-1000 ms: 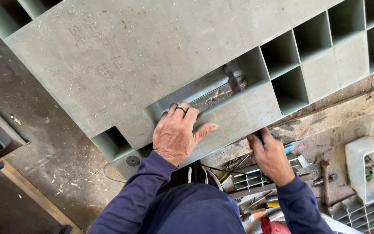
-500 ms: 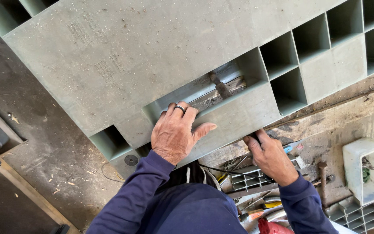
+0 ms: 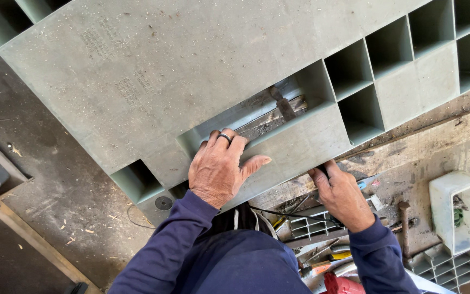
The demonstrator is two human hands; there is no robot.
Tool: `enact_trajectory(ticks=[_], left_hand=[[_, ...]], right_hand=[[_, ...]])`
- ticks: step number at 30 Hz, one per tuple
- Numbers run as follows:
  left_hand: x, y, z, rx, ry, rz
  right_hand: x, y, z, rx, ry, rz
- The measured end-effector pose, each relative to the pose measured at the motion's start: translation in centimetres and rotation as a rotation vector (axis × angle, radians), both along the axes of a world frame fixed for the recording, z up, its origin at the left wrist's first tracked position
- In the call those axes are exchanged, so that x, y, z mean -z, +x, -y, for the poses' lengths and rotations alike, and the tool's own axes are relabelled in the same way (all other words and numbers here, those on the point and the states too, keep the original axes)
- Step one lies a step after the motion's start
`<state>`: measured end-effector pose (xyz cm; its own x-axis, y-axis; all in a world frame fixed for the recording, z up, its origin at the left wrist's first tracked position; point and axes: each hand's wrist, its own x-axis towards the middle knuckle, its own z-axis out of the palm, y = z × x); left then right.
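A large grey-green plastic pallet [image 3: 180, 71] with square open cells fills the upper part of the head view. My left hand [image 3: 218, 169], with a dark ring on one finger, grips the near lip of a long slot in the pallet, fingers hooked into the opening. My right hand [image 3: 339, 191] holds the pallet's lower near edge from below, fingers curled under it. Inside the slot a strip of worn wood [image 3: 278, 111] shows. Both sleeves are dark blue.
A dusty workbench [image 3: 441, 147] lies under the pallet at right, with a white plastic box [image 3: 461, 209], broken grey grid pieces [image 3: 311, 226] and hand tools [image 3: 327, 261]. A concrete floor with wood chips [image 3: 55, 185] is at left, with a wooden edge [image 3: 23, 234].
My right hand has slid left along the pallet's lower edge. The pallet has shifted slightly, so the wood inside the slot sits differently. My left hand keeps its grip.
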<state>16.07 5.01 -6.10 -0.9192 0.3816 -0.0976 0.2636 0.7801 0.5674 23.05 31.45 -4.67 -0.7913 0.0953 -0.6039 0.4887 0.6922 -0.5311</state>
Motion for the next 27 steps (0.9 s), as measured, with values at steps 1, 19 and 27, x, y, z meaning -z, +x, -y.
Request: enact_trajectory(ticks=[1,19,27], left_hand=[[0.0,0.0,0.0,0.000,-0.004,0.000],[-0.7,0.9,1.4,-0.043,0.497,-0.328],[0.5,1.1,1.3,-0.170,0.612,-0.273]], right_hand=[[0.2,0.1,-0.1,0.002,0.006,-0.001],[1.3,4.4,2.1,0.138,-0.058,0.355],[-1.4,14.1,4.1,0.853,-0.542,0.476]])
